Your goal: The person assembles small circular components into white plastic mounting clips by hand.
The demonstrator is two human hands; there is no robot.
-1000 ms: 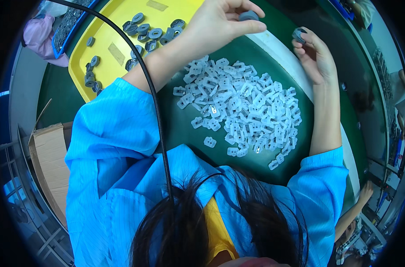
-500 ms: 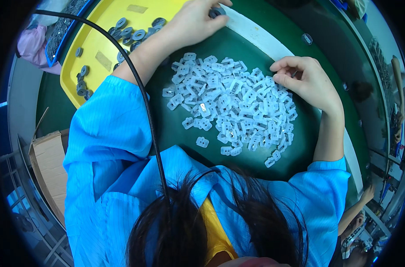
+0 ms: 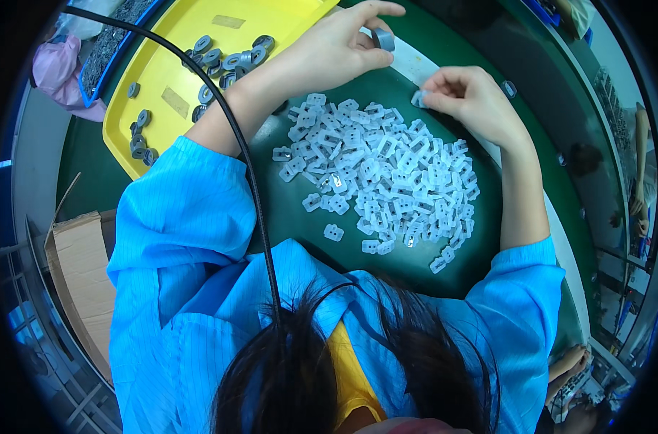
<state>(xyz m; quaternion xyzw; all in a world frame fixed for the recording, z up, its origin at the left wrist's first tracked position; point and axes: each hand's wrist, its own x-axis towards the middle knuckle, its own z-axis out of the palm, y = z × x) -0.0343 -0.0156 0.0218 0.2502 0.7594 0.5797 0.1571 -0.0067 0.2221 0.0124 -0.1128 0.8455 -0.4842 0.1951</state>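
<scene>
A: So what's the left hand (image 3: 336, 50) doing?

B: Its fingers (image 3: 379, 9) are gripping a grey rounded part (image 3: 383, 40), probably leaving one side exposed toward the right hand (image 3: 479, 108).

A: And that right one?

B: Thumb and fingertips are pinching a small translucent piece (image 3: 419, 99), close by. With something so tiny, that tip grip is likely giving the finest control.

A: The rest?

B: A pile of translucent pieces (image 3: 401, 177) is lying on the green worktop (image 3: 304, 253) between the forearms, seemingly for easy reach. More grey parts (image 3: 233, 61) are sitting in the yellow tray (image 3: 155, 69) at upper left, its rim presumably keeping them separate.

A: Catching any lettering?

B: None's reading clearly; the parts are looking too small.
</scene>
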